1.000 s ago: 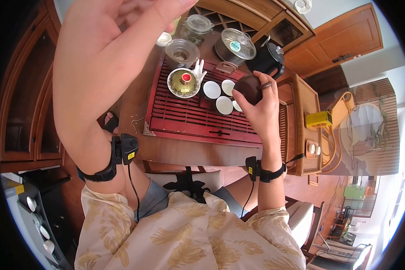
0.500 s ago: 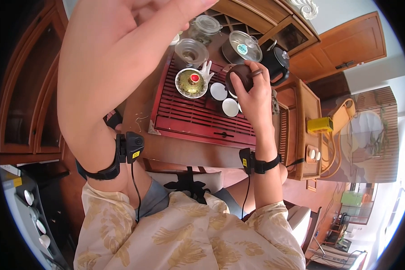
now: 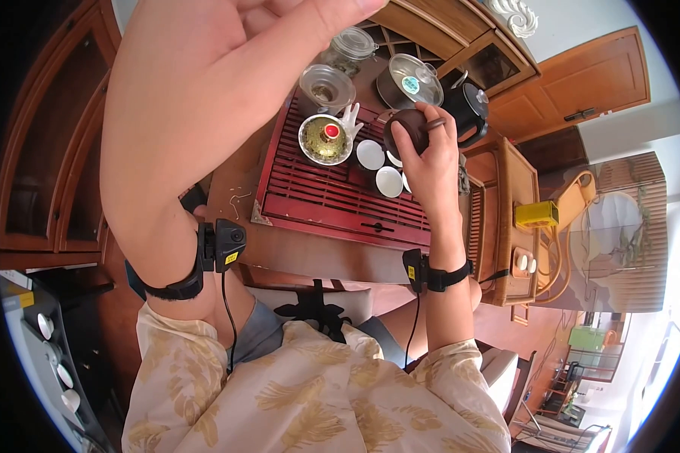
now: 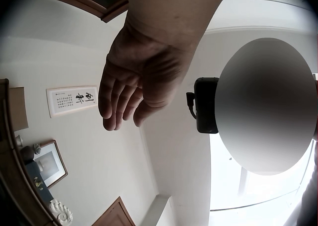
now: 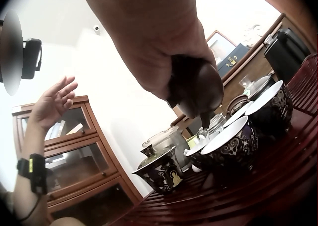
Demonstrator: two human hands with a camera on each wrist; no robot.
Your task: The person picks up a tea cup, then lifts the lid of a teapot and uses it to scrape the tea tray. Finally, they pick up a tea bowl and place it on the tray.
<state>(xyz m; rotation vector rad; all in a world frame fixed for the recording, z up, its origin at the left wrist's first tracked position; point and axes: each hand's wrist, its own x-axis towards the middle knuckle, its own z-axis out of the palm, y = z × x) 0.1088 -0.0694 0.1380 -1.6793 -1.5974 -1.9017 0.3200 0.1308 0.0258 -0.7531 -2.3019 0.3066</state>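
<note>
A dark brown clay teapot (image 3: 405,137) is in my right hand (image 3: 433,162), whose fingers and thumb curl round its body. In the right wrist view the teapot (image 5: 198,89) tilts over the cups, its narrow spout pointing down at them. Several small cups (image 3: 369,155) with white insides stand close together on the slatted red tea tray (image 3: 340,215). Their outsides are dark and patterned, as on the nearest cup (image 5: 236,149). Raised high at the left, my left hand (image 4: 144,82) holds nothing, its fingers loosely extended.
Left of the cups sits a lidded tea bowl (image 3: 325,140) with a red knob, beside a white hand-shaped ornament (image 3: 350,119). Behind are a glass bowl (image 3: 327,87), a clip-top jar (image 3: 353,45), a glass-lidded pot (image 3: 408,79) and a black kettle (image 3: 468,106). A wicker stand (image 3: 517,204) is at right.
My right hand has carried the teapot left and slightly back over the cups, mostly in the first half second. The left hand stays raised. The head view has shifted a little.
</note>
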